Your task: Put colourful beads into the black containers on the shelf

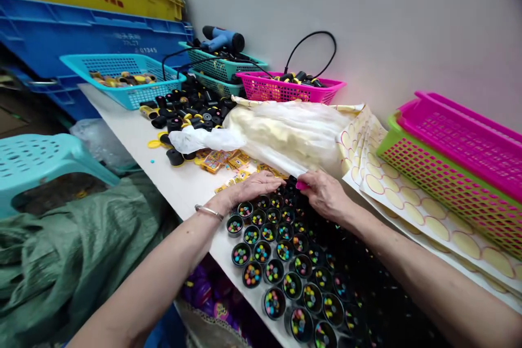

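My left hand (261,185), with a metal bangle at the wrist, lies with its fingers stretched out along the far edge of the black cups (302,266). These small round cups stand upright in packed rows, with colourful little balls inside. Just to the right, my right hand (326,194) is closed, its thumb and fingers pinched at a small bright pink object (302,185) whose kind I cannot make out. Dark cups under the fingertips are partly hidden. Small yellow-orange packets (218,160) lie beyond my left hand, near a white plastic bag (281,130).
Loose black and yellow pieces (196,106) are heaped at the back. Behind them stand a blue basket (138,95), a heat gun (224,39) and a pink basket (285,87). Sticker sheets (403,196) and stacked baskets (457,174) line the right. A stool (49,157) stands left.
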Demonstrator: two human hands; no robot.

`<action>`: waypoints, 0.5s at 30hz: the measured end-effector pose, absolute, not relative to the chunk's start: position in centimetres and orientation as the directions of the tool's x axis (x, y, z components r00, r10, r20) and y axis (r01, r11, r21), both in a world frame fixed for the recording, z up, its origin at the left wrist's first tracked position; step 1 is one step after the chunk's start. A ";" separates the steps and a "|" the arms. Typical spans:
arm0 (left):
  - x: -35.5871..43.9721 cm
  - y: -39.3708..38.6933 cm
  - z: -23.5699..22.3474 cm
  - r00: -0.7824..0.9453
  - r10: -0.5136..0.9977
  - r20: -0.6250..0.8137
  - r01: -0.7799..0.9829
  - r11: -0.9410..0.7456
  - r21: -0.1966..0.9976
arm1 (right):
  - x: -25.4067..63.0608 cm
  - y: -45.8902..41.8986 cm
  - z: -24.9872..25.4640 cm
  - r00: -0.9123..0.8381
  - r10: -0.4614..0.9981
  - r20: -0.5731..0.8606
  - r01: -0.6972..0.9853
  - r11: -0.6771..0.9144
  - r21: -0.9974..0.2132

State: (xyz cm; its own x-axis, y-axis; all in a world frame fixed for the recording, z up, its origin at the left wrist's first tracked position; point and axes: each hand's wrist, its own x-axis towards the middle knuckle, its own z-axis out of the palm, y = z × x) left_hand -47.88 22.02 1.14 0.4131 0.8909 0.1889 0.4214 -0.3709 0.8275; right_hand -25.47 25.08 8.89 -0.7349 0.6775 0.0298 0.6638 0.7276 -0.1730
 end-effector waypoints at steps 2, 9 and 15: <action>-47.8 22.2 1.0 0.433 0.874 0.218 0.397 -0.402 0.825 | -26.0 25.4 9.1 -0.759 0.651 -0.012 0.649 0.756 -0.079; -47.8 22.3 1.0 0.471 0.855 0.217 0.387 -0.422 0.820 | -27.3 25.3 9.7 -0.843 0.528 -0.100 0.505 0.842 0.190; -47.8 22.7 0.7 0.505 0.825 0.255 0.357 -0.469 0.808 | -27.8 24.8 10.2 -0.879 0.466 -0.095 0.424 0.858 0.289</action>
State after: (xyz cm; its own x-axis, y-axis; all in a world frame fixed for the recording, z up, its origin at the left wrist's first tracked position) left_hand -47.80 22.68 0.73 0.5047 0.8247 0.2552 0.3573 -0.4687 0.8079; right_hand -27.79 24.78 10.23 -0.8795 0.4664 -0.0949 0.4239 0.8582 0.2894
